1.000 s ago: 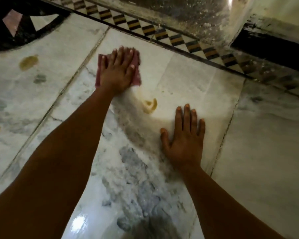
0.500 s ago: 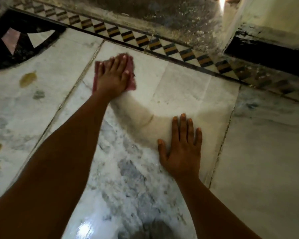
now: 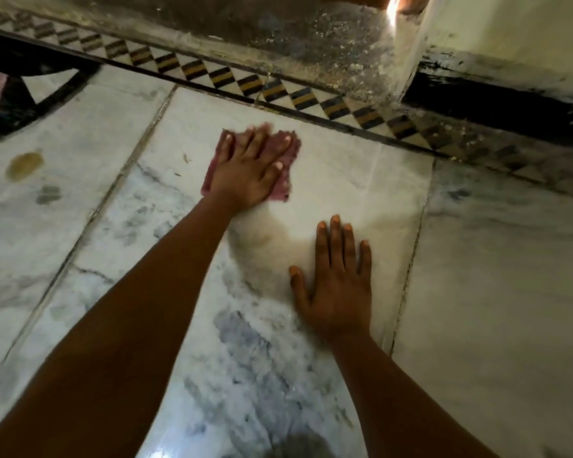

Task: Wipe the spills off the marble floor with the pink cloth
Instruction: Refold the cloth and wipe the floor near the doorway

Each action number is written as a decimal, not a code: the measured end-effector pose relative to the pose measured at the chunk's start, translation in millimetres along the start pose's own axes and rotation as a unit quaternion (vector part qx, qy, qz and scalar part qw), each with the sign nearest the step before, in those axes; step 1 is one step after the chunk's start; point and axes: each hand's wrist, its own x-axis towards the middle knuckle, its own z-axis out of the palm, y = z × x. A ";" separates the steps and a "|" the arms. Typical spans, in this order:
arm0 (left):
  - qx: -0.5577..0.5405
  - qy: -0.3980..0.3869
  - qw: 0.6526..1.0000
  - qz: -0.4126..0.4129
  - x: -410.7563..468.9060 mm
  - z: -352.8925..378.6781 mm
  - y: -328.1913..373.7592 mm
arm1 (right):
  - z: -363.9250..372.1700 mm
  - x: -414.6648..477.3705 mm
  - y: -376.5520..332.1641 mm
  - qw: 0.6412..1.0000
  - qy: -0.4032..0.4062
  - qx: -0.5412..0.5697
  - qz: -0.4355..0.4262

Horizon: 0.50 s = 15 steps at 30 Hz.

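Note:
My left hand (image 3: pixel 248 173) lies flat on the pink cloth (image 3: pixel 283 188), fingers spread, pressing it onto the white marble floor (image 3: pixel 344 180) on the far part of the middle tile. A dull wet smear (image 3: pixel 268 233) trails from the cloth toward me. My right hand (image 3: pixel 336 285) rests open and flat on the same tile, to the right of the smear and nearer to me, holding nothing. A brown spill (image 3: pixel 24 165) sits on the tile to the left, with a grey smudge (image 3: pixel 48 195) just below it.
A black, yellow and white patterned border (image 3: pixel 278 90) runs along the far edge of the tiles, with a dusty dark strip beyond it. A white wall base with a black skirting (image 3: pixel 497 107) stands at the far right. A dark inlay pattern (image 3: pixel 10 100) fills the far left.
The yellow blot beside my right hand a second ago is gone, leaving a pale smear. My left hand has slid the cloth rightward, away from the tile seam. My right hand stayed planted.

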 end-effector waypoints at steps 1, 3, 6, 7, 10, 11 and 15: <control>-0.010 0.003 1.000 -0.011 0.1 1.5 12.6 | 0.4 -1.6 0.0 1.000 0.000 -0.001 -0.002; -0.017 0.015 1.000 0.017 -21.2 8.5 34.1 | 0.6 -1.1 -0.3 1.000 0.001 -0.004 -0.006; -0.007 0.025 0.998 0.060 -93.9 21.9 35.4 | 0.7 0.9 -0.1 1.000 0.003 -0.005 -0.010; -0.007 0.025 0.998 0.058 -115.4 24.5 27.8 | 0.6 1.4 0.2 1.000 0.006 -0.003 -0.012; 0.009 0.041 0.999 -0.020 -129.9 23.0 -11.5 | 1.6 0.1 1.0 1.000 0.009 0.001 -0.019; 0.011 0.044 0.997 -0.059 -118.7 20.5 -21.9 | 2.0 -0.4 1.9 1.000 0.007 0.000 -0.019; -0.017 0.040 0.990 -0.136 -69.6 12.6 -10.3 | 1.4 0.2 1.4 1.000 0.013 0.000 -0.022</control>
